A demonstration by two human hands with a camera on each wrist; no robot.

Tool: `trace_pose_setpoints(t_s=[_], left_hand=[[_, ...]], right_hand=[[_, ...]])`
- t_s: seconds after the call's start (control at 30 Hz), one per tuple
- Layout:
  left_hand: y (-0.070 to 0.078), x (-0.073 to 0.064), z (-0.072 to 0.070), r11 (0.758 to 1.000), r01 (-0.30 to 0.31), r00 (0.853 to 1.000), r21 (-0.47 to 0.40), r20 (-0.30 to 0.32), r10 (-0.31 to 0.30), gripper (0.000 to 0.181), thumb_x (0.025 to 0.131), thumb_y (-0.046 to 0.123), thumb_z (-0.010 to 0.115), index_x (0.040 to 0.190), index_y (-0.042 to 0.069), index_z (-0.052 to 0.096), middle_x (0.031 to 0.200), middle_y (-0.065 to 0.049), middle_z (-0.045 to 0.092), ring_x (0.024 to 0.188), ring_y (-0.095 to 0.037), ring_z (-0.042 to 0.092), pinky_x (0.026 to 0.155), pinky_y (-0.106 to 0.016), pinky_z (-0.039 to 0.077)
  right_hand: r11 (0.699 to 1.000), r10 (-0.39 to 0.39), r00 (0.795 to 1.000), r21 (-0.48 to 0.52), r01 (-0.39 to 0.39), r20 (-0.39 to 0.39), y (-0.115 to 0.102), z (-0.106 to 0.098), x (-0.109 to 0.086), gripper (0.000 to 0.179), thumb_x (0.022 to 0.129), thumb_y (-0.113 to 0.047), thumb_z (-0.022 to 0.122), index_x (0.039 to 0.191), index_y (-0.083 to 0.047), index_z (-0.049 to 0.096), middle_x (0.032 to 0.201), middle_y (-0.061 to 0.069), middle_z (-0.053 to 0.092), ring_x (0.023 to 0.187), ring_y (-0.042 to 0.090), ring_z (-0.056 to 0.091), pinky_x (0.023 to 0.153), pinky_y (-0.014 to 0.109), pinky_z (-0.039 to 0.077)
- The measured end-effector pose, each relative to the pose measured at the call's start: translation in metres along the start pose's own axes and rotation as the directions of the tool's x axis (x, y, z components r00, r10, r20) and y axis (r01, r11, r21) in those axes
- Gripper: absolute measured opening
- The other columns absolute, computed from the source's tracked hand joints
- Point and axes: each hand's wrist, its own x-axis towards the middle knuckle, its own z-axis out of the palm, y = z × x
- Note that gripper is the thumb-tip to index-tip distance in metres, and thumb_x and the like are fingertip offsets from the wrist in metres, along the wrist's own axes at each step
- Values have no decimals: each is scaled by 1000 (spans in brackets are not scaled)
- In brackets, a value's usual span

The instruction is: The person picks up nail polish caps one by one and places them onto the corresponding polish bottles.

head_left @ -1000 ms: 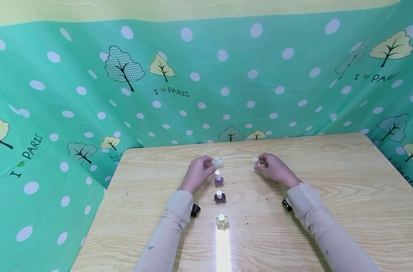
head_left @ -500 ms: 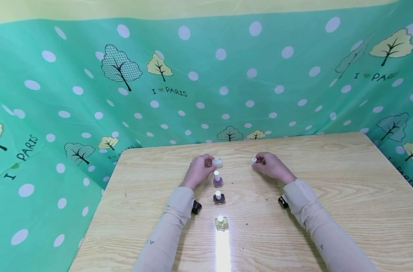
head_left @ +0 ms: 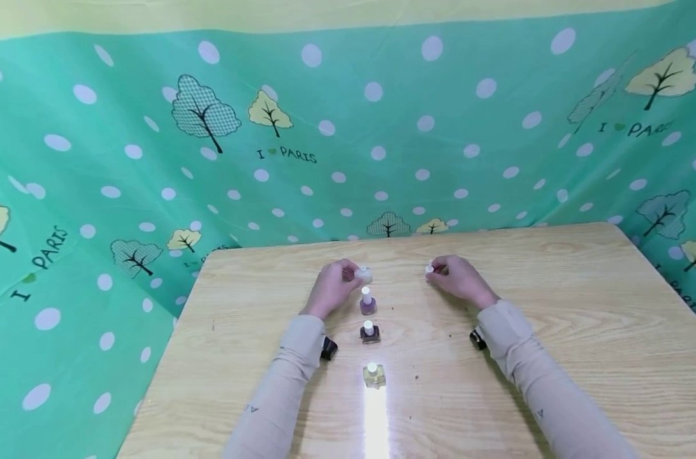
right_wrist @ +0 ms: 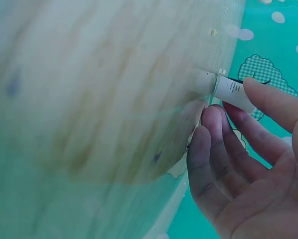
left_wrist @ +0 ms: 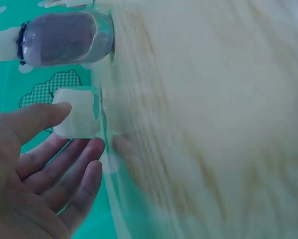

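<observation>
My left hand (head_left: pixel 332 288) pinches a square nail polish bottle with white polish (left_wrist: pixel 78 115) between thumb and fingers, at the far end of a row of bottles. In the left wrist view the thumb (left_wrist: pixel 42 118) lies on its face. A purple nail polish bottle (head_left: pixel 368 306) stands just nearer, its white cap upright. To the right, my right hand (head_left: pixel 459 280) holds a small white bottle (right_wrist: pixel 233 93) between thumb and fingertips. Small print shows on its side, and its base is at the tabletop. My fingers partly hide it in the head view.
A dark nail polish bottle (head_left: pixel 369 333) and a pale yellow one (head_left: pixel 374 376) continue the row toward me on the wooden table (head_left: pixel 554 376). A green dotted curtain (head_left: pixel 302 191) hangs behind the table's far edge. Black wrist devices show below both cuffs.
My right thumb and fingers have closed on the small white bottle. My left fingers have closed on the white polish bottle, which has shifted slightly left. The other bottles stay put.
</observation>
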Motion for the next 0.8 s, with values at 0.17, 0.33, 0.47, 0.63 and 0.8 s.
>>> trace_pose_setpoints(t_s=[0.17,0.33,0.47,0.63,0.8], left_hand=[[0,-4,-4,1000,-7,999,-29,-32,6,29,89,18,74,115,6,66,108,-7,70,100,-21,66,92,-35,55],[0,-9,-6,996,-27,998,-83,-51,23,27,88,15,75,111,5,67,106,-9,71,96,-20,68,90,-33,57],[0,-12,-7,995,-49,997,-90,-70,43,25,88,14,75,109,6,67,104,-7,71,94,-19,68,87,-31,57],[-3,-18,-8,994,-68,993,-90,-104,58,23,87,15,75,108,7,68,103,-4,70,95,-18,66,85,-30,57],[-5,-25,-11,993,-72,988,-95,-141,58,24,86,16,77,108,8,69,102,-4,70,96,-19,66,84,-32,57]], right_hand=[[1000,26,1000,1,-26,11,-3,-4,-4,28,98,-18,62,113,5,64,103,16,67,91,25,62,82,39,55],[999,40,999,-8,-40,-1,-7,-7,-9,25,97,-16,62,111,5,63,101,16,68,86,24,64,76,34,57],[999,35,999,-2,-35,-16,-11,-8,-13,25,97,-14,62,112,5,62,102,17,68,83,25,66,70,31,56],[1000,11,999,-6,-11,-40,-13,-9,-19,26,98,-14,62,116,5,62,105,17,68,84,24,66,68,31,55],[1000,-20,998,-24,18,-66,-15,-10,-23,26,98,-15,62,115,4,64,105,16,68,86,24,65,68,32,55]])
